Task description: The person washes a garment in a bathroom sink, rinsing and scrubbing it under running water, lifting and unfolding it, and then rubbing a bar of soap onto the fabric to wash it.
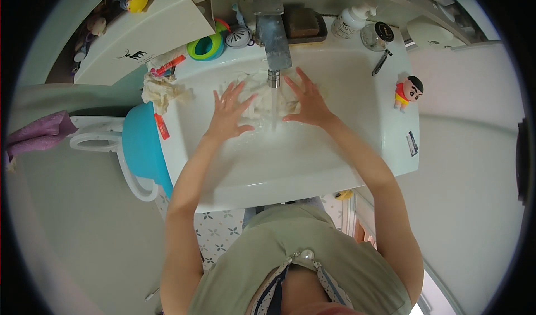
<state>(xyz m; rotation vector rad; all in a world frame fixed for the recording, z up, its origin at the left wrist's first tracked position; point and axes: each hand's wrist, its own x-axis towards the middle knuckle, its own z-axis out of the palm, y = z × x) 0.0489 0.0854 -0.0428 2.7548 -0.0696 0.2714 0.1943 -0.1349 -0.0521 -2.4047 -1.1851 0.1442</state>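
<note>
Water [274, 105] runs from the metal faucet [273, 43] into the white sink basin [293, 156]. Under the stream lies a wet whitish cloth [255, 97], bunched towards the back of the basin. My left hand [230, 112] is over the cloth's left side, its fingers spread and nothing in it. On the other side of the stream, my right hand [307, 99] has its fingers apart too and is also without a hold. Whether the fingertips touch the cloth I cannot tell. Part of the cloth is hidden by the faucet and my hands.
A soap dish [307, 36], a pump bottle [349, 22], a glass jar [377, 36], a razor [381, 63] and a toy figure [407, 92] line the back and right rim. A crumpled cloth [161, 91] lies on the left rim, beside a blue basin [140, 143].
</note>
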